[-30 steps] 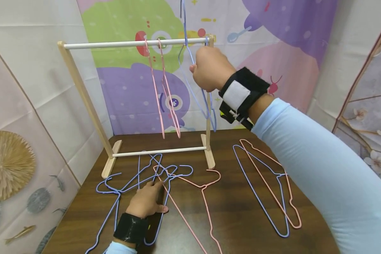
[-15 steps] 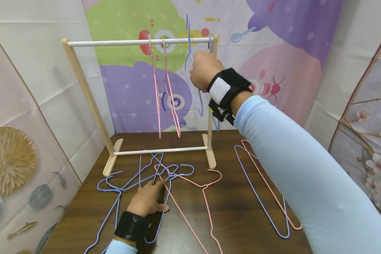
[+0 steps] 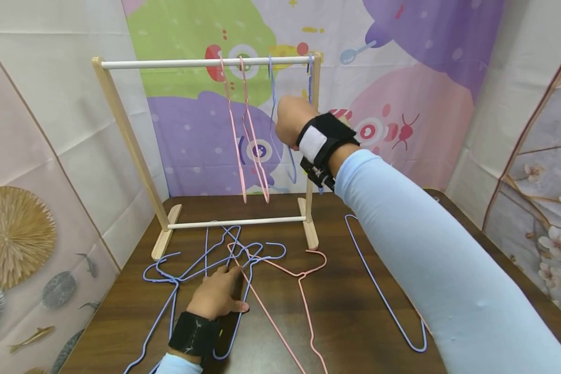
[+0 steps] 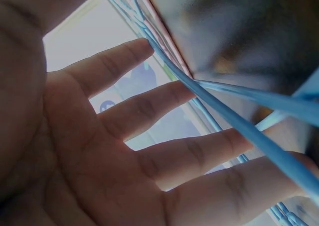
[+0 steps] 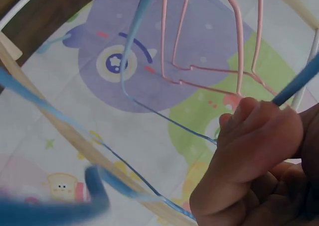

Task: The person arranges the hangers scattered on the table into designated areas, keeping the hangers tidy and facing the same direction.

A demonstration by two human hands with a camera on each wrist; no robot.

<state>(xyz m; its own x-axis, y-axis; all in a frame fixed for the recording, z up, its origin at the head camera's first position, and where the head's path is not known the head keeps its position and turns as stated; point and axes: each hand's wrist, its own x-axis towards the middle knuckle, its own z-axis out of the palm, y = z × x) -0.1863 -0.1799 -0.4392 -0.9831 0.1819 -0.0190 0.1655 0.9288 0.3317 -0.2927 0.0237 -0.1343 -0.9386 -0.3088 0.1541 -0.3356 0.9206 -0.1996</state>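
My right hand (image 3: 290, 120) is raised at the small wooden rack (image 3: 121, 119) and grips a blue wire hanger (image 3: 271, 83), whose hook sits at the white top rod (image 3: 168, 63). In the right wrist view its fingers (image 5: 254, 136) curl round the blue wire (image 5: 134, 42). Two pink hangers (image 3: 243, 140) hang to the left of it, and another blue hanger (image 3: 310, 78) hangs at the rod's right end. My left hand (image 3: 217, 296) lies flat on a tangle of blue hangers (image 3: 187, 272) on the table. Its straight fingers (image 4: 149, 151) touch blue wires (image 4: 259, 141).
A pink hanger (image 3: 304, 296) lies on the brown table (image 3: 346, 332) in front of the rack. A further blue hanger (image 3: 378, 285) lies to the right, partly under my arm. A colourful curtain (image 3: 402, 62) hangs behind the rack, and wall panels close both sides.
My right hand has come down and slightly left with the blue hanger, whose hook was above the rod and now sits at it. The left hand has stayed put.
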